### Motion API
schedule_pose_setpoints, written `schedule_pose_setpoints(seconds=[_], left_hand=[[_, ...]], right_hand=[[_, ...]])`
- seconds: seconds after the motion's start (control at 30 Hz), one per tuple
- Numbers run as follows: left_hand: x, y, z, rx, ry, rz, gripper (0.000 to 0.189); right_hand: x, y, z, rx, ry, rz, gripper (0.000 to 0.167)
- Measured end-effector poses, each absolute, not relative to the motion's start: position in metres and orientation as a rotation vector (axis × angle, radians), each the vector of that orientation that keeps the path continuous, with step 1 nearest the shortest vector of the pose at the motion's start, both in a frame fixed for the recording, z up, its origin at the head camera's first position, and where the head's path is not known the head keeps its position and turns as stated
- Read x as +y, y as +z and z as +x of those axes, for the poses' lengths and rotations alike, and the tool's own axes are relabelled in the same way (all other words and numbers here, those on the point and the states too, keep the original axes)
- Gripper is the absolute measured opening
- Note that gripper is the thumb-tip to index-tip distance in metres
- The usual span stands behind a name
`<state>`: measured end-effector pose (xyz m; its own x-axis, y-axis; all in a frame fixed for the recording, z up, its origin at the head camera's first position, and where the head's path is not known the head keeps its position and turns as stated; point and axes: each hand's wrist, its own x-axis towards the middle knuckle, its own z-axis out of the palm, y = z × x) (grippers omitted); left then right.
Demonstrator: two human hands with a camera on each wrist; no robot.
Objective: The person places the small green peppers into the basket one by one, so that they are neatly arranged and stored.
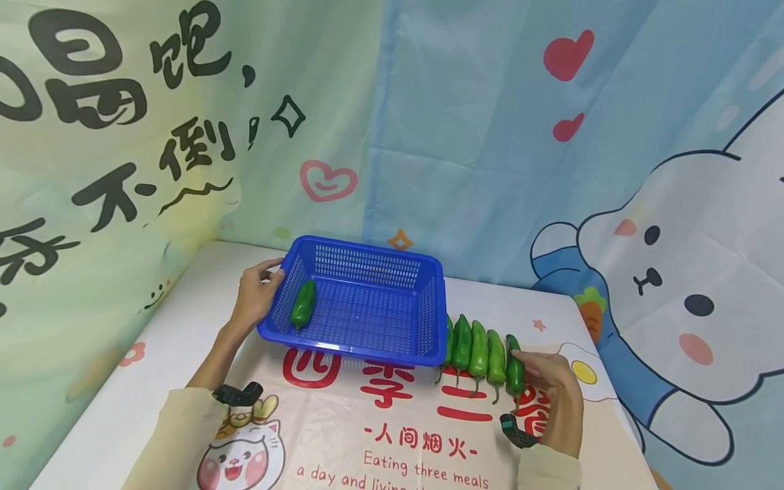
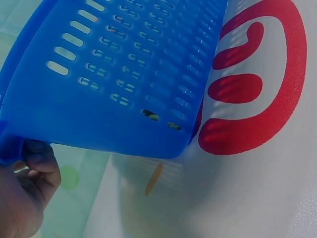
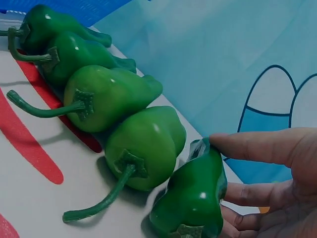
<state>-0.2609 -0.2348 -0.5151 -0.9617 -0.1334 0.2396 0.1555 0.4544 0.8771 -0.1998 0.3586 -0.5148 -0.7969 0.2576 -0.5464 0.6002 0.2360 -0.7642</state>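
A blue plastic basket [image 1: 361, 299] with slotted walls sits left of centre in the head view. One green pepper [image 1: 303, 304] lies inside it, near the left wall. My left hand [image 1: 256, 292] grips the basket's left rim, fingers curled at the edge, as the left wrist view also shows. To the right of the basket, several green peppers [image 1: 479, 348] lie side by side in a row, stems toward me. At the row's right end, my right hand [image 1: 551, 374] touches the outer side of the last, darker pepper [image 3: 190, 198] with nearly straight fingers; its thumb is not clearly visible.
Everything stands on a table with a printed cloth [image 1: 331, 422] of red characters and a cartoon cat. A printed curtain [image 1: 478, 136] hangs directly behind and beside the table. The basket partly covers the leftmost pepper of the row in the head view.
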Motion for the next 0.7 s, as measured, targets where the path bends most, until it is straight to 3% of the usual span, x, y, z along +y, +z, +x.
schedule_pose_setpoints(seconds=[0.23,0.7], left_hand=[[-0.235,-0.515,-0.261,-2.430,-1.518,-0.014,0.040],[-0.235,-0.515,-0.260,-2.421,-1.534,-0.017,0.040]], right_hand=[[0.365,-0.516,-0.197,2.147,-1.627,0.789,0.086],[0.370,-0.516,-0.197,2.048,-1.760,0.795,0.077]])
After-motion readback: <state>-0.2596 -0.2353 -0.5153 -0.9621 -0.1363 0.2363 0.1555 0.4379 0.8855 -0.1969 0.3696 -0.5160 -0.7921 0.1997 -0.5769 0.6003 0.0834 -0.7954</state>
